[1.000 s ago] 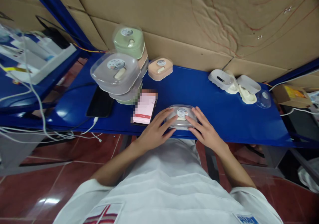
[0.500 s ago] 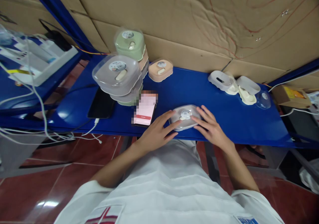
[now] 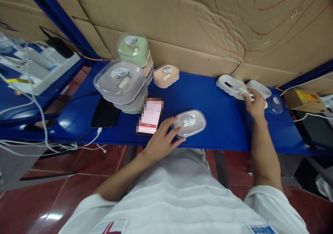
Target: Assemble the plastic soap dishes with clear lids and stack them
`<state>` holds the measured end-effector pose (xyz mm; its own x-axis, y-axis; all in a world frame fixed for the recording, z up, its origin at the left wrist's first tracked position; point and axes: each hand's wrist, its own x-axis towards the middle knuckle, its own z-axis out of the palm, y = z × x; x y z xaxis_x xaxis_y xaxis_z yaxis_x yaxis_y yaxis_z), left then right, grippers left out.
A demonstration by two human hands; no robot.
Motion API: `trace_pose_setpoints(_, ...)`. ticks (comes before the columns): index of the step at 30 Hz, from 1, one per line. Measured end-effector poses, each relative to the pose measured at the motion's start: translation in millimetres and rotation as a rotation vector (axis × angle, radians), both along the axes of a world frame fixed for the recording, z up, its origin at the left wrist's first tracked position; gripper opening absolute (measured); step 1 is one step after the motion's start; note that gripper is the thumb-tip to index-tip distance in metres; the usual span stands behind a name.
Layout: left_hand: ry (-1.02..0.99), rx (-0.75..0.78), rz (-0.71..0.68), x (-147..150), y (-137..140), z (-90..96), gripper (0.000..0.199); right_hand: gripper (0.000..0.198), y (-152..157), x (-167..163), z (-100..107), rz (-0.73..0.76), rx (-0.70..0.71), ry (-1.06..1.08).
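Observation:
A greyish box with a clear lid and a round label [image 3: 195, 124] lies at the front of the blue table. My left hand [image 3: 162, 136] rests against its left side with fingers spread, touching the lid. Over at the right, my right hand [image 3: 255, 105] has its fingers closed on a cream plastic piece [image 3: 245, 92], whose lower part is hidden by the hand. Beside that piece sit a pale grey shell with a dark slot [image 3: 228, 84], another pale grey shell [image 3: 259, 88] and a clear lid [image 3: 275, 103].
Stacked lidded boxes [image 3: 121, 77] stand at left, with a green box [image 3: 133, 50] behind. A peach box [image 3: 166, 76] sits near the cardboard wall [image 3: 177, 36]. A lit phone [image 3: 150, 117], a black device [image 3: 104, 112] and white cables [image 3: 47, 130] lie left. A small carton [image 3: 303, 100] is at right.
My right hand has left the greyish box and reached right to the cream piece, closing on it. My left hand has stayed at the box, which now sits slightly further left in view.

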<state>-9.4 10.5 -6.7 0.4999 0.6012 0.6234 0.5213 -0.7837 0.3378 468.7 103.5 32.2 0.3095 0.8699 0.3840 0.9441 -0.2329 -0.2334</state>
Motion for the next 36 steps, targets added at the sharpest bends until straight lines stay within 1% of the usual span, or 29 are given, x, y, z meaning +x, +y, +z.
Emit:
trace_pose_setpoints(2,-0.034,-0.013,0.014,-0.3,-0.1,-0.6,0.037,0.055,-8.4,-14.2,5.4,-0.004,0.059,-0.026)
trace_pose_setpoints(3,-0.042,-0.019,0.015,-0.3,-0.2,-0.9,0.036,0.054,-14.6,-27.1,9.1,0.036,0.094,-0.032)
trace_pose_setpoints(4,-0.046,-0.025,0.014,-0.3,-0.2,-1.2,0.036,0.054,-22.4,-43.7,13.0,0.126,0.112,-0.020)
trace_pose_setpoints(5,-0.048,-0.030,0.012,-0.1,-0.3,-1.5,0.036,0.054,-31.4,-63.6,16.4,0.264,0.109,0.007)
trace_pose_setpoints(6,-0.047,-0.033,0.012,0.1,-0.3,-2.0,0.036,0.056,-41.2,-85.7,18.8,0.451,0.070,0.058)
trace_pose_setpoints(8,-0.045,-0.029,0.012,0.7,-0.3,-2.8,0.037,0.072,-60.1,-130.2,19.8,0.852,-0.141,0.140)
trace_pose_setpoints(9,-0.047,-0.023,0.014,0.9,-0.4,-3.1,0.038,0.079,-67.2,-149.5,18.6,0.981,-0.232,0.137)
trace_pose_setpoints(10,-0.049,-0.016,0.020,1.1,-0.5,-3.3,0.039,0.080,-71.5,-165.1,16.5,1.064,-0.287,0.116)
trace_pose_setpoints(11,-0.049,-0.010,0.030,1.2,-0.8,-3.2,0.041,0.079,-72.5,-176.4,14.3,1.106,-0.310,0.083)
trace_pose_setpoints(12,-0.048,-0.003,0.041,1.1,-1.2,-2.9,0.042,0.076,-69.8,-183.1,12.3,1.116,-0.304,0.053)
trace_pose_setpoints(14,-0.043,0.014,0.064,0.9,-2.2,-1.6,0.045,0.069,-54.0,-185.5,11.2,1.102,-0.250,0.023)
trace_pose_setpoints(16,-0.046,0.042,0.071,0.6,-3.3,0.2,0.045,0.063,-27.0,-180.4,15.2,1.097,-0.196,0.025)
trace_pose_setpoints(18,-0.054,0.067,0.066,0.4,-4.2,2.1,0.042,0.059,7.4,-176.8,23.2,1.096,-0.136,0.031)
trace_pose_setpoints(21,-0.042,0.083,0.050,0.1,-5.0,4.7,0.035,0.065,64.8,-183.9,36.4,1.105,-0.067,0.047)
trace_pose_setpoints(24,-0.040,0.083,0.035,-0.4,-5.4,6.1,0.032,0.075,118.2,-201.9,44.9,1.158,-0.051,0.059)
trace_pose_setpoints(27,-0.051,0.071,0.024,-1.0,-5.5,6.6,0.031,0.072,155.8,-219.4,48.3,1.202,-0.059,0.021)
trace_pose_setpoints(29,-0.047,0.067,0.018,-1.3,-5.5,6.7,0.030,0.063,168.1,-228.2,48.8,1.171,-0.070,-0.019)
trace_pose_setpoints(32,-0.048,0.069,0.017,-2.0,-5.6,6.8,0.029,0.050,166.1,-239.6,46.0,1.069,-0.047,-0.042)
trace_pose_setpoints(34,-0.050,0.072,0.013,-2.5,-5.7,6.5,0.029,0.046,154.5,-248.4,39.4,0.967,0.032,0.021)
trace_pose_setpoints(36,-0.051,0.064,0.006,-2.8,-5.6,5.9,0.029,0.047,140.1,-259.0,27.6,0.827,0.099,0.177)
